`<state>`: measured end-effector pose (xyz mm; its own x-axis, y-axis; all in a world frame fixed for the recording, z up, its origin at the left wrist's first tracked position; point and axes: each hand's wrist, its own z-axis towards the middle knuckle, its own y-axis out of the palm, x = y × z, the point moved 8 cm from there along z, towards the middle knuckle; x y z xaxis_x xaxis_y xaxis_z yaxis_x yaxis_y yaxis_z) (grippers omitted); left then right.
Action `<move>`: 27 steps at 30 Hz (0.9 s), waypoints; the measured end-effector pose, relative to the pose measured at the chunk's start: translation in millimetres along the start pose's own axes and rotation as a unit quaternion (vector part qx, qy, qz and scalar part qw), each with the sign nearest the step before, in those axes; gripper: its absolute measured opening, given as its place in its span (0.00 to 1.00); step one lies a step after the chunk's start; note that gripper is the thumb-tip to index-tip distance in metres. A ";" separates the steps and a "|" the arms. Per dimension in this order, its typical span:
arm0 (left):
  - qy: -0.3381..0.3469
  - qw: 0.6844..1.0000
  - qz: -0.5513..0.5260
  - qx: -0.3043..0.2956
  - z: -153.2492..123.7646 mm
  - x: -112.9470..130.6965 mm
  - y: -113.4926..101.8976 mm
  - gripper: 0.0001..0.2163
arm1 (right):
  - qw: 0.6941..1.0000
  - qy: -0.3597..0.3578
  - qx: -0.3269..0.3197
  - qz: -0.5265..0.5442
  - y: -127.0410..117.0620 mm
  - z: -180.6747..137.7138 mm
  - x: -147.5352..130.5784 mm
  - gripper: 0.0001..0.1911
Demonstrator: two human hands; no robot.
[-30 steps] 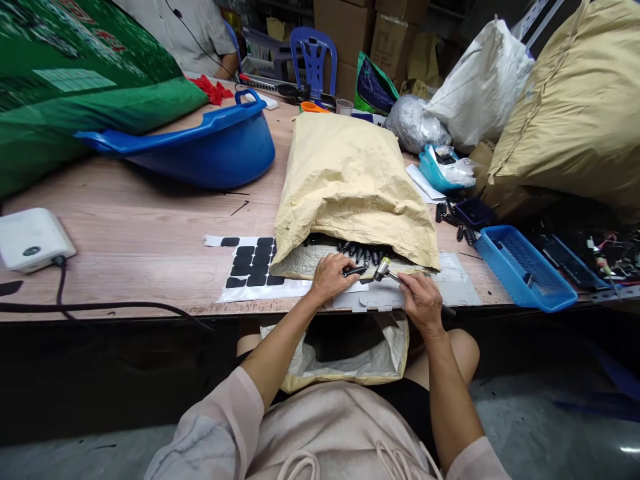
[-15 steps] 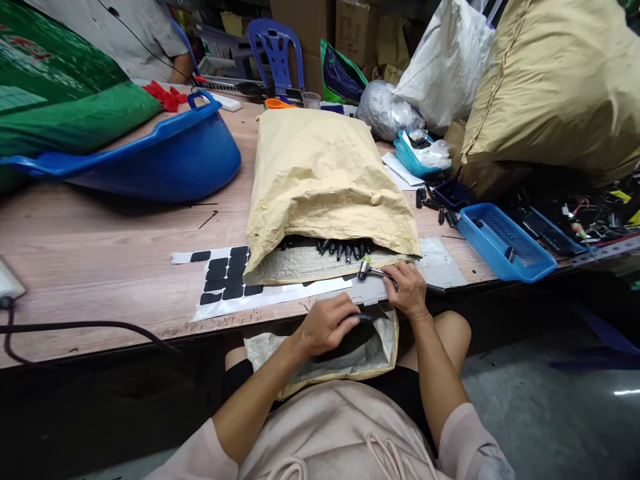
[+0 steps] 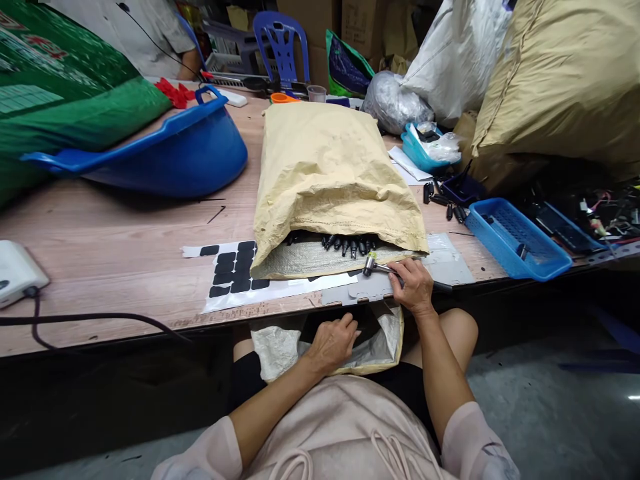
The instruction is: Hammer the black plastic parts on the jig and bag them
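My right hand [image 3: 415, 287] rests at the table's front edge, closed round the handle of a small metal-headed hammer [image 3: 373, 265]. Its head lies just in front of the open mouth of a tan woven sack [image 3: 330, 173], where several small black parts [image 3: 350, 244] spill out. My left hand [image 3: 333, 342] is below the table edge, over the open mouth of a second sack [image 3: 375, 347] on my lap. Its fingers are loosely curled and nothing shows in them. A white sheet with black pads [image 3: 235, 273] lies left of the sack.
A blue tub [image 3: 165, 153] and a green sack [image 3: 60, 87] fill the back left. A white device [image 3: 17, 270] with a black cable lies at the left. A blue basket [image 3: 515, 240], loose parts and big sacks crowd the right. Another person sits at the far side.
My left hand left the table with a black part, dropped below the edge to the lap sack, and now shows nothing in its fingers. The right hand kept the hammer in place.
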<state>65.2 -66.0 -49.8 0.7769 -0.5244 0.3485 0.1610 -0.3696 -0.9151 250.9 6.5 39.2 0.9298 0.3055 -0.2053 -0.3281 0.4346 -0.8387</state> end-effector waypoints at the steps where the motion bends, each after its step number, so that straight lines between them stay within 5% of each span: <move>1: -0.030 0.999 -0.002 -0.015 -0.9 -5.5 4.8 0.13 | 1.000 -0.001 0.003 -0.001 -0.4 0.0 -0.2 0.11; 6: -0.058 0.996 -0.065 -0.025 -6.7 -10.9 -6.4 0.11 | 1.000 -0.007 0.009 -0.001 -1.6 0.0 -1.4 0.10; 10: -0.062 0.985 -0.131 0.096 -1.0 -22.6 -72.3 0.14 | 1.000 -0.007 0.011 -0.005 -1.7 -0.2 -1.2 0.10; 13: -0.184 0.958 -0.110 0.192 9.4 -67.5 -130.1 0.16 | 1.000 -0.006 0.010 -0.005 -1.2 0.0 -0.7 0.10; 16: -0.329 0.921 -0.052 0.203 16.0 -118.2 -167.0 0.15 | 1.000 -0.010 0.013 -0.006 -1.6 0.4 -1.3 0.10; 20: -0.408 0.892 -0.025 0.191 20.0 -157.4 -183.4 0.16 | 1.000 -0.011 0.016 -0.008 -1.7 0.2 -1.7 0.10; 24: -0.394 0.873 -0.021 0.286 31.2 -174.9 -197.0 0.21 | 1.000 -0.006 0.008 -0.010 -1.0 -0.4 -1.1 0.11; 27: -0.358 0.894 -0.066 0.261 64.3 -190.0 -200.4 0.21 | 1.000 -0.011 0.008 -0.009 -2.1 -0.6 -2.0 0.11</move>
<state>-75.6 157.1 54.3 0.8907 0.1915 0.4122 0.3967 0.1153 -0.9107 249.9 4.4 41.1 0.9322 0.3148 -0.1788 -0.3133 0.4539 -0.8341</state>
